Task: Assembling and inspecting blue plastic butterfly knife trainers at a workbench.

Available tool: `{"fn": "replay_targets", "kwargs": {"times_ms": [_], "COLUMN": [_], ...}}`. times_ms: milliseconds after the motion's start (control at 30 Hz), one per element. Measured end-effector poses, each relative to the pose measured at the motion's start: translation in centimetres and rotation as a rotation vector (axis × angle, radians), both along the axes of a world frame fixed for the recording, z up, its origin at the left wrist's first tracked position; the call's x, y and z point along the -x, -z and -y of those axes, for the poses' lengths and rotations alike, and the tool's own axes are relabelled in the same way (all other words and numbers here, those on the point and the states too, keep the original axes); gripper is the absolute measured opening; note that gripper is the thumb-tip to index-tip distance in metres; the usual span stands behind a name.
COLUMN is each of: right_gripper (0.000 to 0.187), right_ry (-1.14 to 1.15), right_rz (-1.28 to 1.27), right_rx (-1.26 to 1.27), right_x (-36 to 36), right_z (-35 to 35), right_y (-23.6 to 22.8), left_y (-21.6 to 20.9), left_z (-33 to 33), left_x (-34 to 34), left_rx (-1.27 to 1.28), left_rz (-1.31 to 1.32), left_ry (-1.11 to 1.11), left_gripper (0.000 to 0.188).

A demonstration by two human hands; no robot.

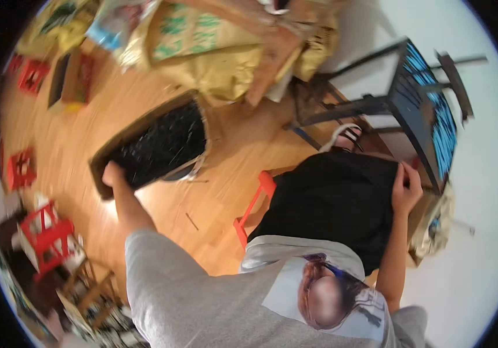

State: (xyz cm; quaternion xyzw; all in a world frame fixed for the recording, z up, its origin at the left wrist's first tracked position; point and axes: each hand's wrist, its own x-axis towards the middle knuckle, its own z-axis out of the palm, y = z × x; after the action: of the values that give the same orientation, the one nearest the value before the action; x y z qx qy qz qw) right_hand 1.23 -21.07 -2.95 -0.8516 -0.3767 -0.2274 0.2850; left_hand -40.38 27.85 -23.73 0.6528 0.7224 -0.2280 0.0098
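My left hand (111, 173) reaches far out to the left, closed at the near left corner of a long cardboard box (101, 184). Its fingers look wrapped on the box's wall, though they are small and partly hidden. Inside the box lies a heap of shiny black material (162, 141), its single pieces too blurred to tell. On the right, my right hand (407, 188) rests at the edge of my black shorts (330, 203) with bent, closed fingers; what they pinch, if anything, does not show. Beside it stands a dark metal frame (397, 104) holding many blue rods (443, 130).
A red plastic stool (255, 206) is beneath me. Yellow woven sacks (202, 52) and a wooden board (275, 55) lie at the back. Red stools (46, 238), a smaller cardboard box (72, 81) and a wooden rack (89, 284) stand along the left. A white wall (487, 191) bounds the right.
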Motion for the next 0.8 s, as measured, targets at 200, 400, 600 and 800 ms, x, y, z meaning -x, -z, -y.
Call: {"fn": "replay_targets", "kwargs": {"times_ms": [200, 400, 600, 800], "right_gripper": [0.007, 0.008, 0.007, 0.009], "right_ry": [0.107, 0.09, 0.092, 0.064], "right_rz": [0.003, 0.014, 0.002, 0.003], "right_rx": [-0.015, -0.038, -0.02, 0.018], "right_x": [2.3, 2.8, 2.9, 2.5], "right_z": [-1.2, -1.4, -1.4, -1.9], "right_y": [-0.7, -0.9, -1.1, -1.5], "left_y": [-0.2, 0.9, 0.3, -1.2], "left_z": [-1.2, -0.5, -0.4, 0.3], "left_x": [0.0, 0.9, 1.1, 0.8], "left_rx": [0.037, -0.054, -0.113, -0.168], "left_rz": [0.01, 0.095, 0.177, 0.206], "left_ry": [-0.02, -0.174, -0.216, -0.306], "left_gripper": [0.045, 0.049, 0.05, 0.031]}}
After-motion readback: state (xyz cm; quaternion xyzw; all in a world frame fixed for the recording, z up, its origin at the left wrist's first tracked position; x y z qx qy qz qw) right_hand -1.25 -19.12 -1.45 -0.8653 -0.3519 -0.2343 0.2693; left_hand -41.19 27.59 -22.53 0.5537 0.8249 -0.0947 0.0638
